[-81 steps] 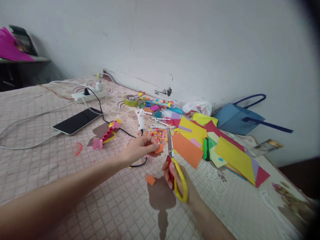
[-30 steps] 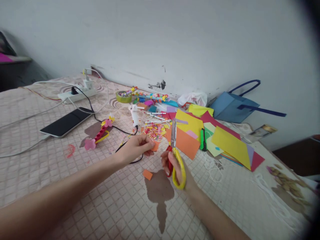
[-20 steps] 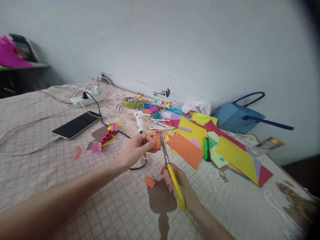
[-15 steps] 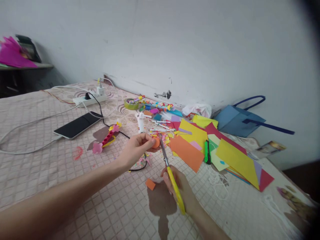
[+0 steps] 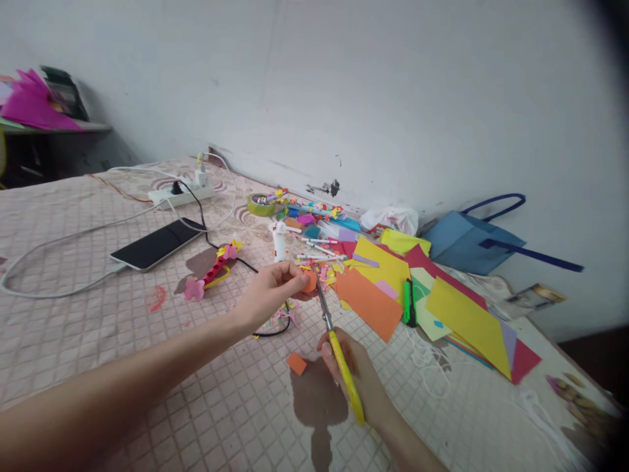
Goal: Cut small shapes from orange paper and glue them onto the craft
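Observation:
My left hand [image 5: 280, 286] pinches a small orange piece of paper [image 5: 309, 282] between thumb and fingers. In my right hand [image 5: 354, 364] are scissors with yellow handles [image 5: 346, 380], their metal blades pointing away from me. The blade tips meet the right edge of the orange piece; whether the blades are fully closed is hard to see. A separate orange paper square [image 5: 296, 363] lies on the quilted cloth below my hands. Small coloured paper scraps [image 5: 328, 272] are scattered just beyond the scissors.
Coloured paper sheets [image 5: 373, 305] with a green cutter [image 5: 409, 303] spread to the right. A white glue gun [image 5: 279, 241] stands behind my left hand. Further left are a phone [image 5: 157, 246], a power strip [image 5: 181, 195] and a decorated pink piece [image 5: 211, 272]. A blue bag [image 5: 472, 241] sits by the wall.
The view has shifted slightly, so the surroundings sit a little further right. Both hands keep their holds, with the scissors still at the orange paper's edge.

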The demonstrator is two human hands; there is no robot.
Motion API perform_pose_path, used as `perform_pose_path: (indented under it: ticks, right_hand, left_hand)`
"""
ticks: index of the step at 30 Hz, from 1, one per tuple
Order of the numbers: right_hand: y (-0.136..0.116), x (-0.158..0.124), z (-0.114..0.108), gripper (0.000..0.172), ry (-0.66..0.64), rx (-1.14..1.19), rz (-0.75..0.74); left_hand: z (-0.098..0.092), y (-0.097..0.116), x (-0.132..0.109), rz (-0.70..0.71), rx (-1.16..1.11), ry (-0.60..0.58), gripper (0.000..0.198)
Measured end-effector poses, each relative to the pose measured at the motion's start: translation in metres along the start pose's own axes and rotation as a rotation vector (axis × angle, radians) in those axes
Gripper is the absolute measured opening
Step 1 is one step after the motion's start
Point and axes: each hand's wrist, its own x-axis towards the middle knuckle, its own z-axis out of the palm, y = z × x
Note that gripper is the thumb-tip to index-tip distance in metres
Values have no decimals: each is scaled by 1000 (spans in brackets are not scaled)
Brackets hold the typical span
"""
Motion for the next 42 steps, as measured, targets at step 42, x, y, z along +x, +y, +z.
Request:
perform_pose_path:
  ticks: [42]
  right_hand:
    - [-3, 2, 0, 29, 30, -4, 18]
  left_hand:
    - [-3, 0, 0, -2, 5, -31, 23]
